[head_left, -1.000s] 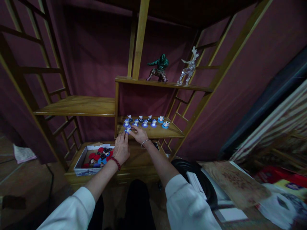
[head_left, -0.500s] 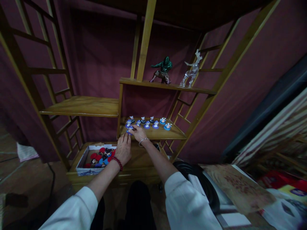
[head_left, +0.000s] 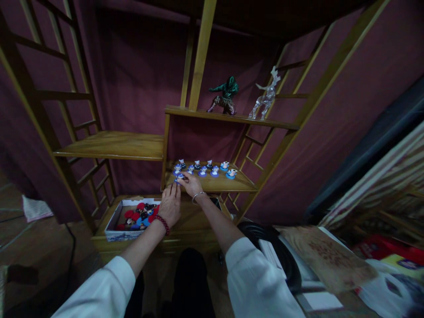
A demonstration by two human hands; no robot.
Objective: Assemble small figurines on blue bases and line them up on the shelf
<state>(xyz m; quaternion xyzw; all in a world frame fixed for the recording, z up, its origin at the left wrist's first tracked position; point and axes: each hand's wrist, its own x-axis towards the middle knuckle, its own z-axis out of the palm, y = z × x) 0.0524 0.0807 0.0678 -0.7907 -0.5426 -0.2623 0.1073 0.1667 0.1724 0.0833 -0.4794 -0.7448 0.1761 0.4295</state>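
Note:
My right hand (head_left: 192, 184) pinches a small purple figurine (head_left: 179, 177) at the front left of the low shelf (head_left: 218, 185). Close beside it, my left hand (head_left: 171, 206) has its fingers stretched toward the shelf's front edge, the tips near the figurine's base. Behind the hands stand several more purple figurines (head_left: 202, 171). A back row holds dark-based figurines (head_left: 197, 164), and two figurines on blue bases (head_left: 231, 174) stand to the right. Below my left hand, an open box (head_left: 114, 216) contains a jumble of red, blue and black figurines (head_left: 141, 215).
On the upper shelf (head_left: 185, 110) stand a green crouching statue (head_left: 228, 95) and a clear deer statue (head_left: 265, 97). A bare wooden shelf (head_left: 112, 145) is at left. Cardboard (head_left: 324, 256), a black coil (head_left: 288, 256) and a plastic bag (head_left: 386, 287) lie at lower right.
Both hands stay almost in place at the purple figurine. Only a slight shift of the camera view shows.

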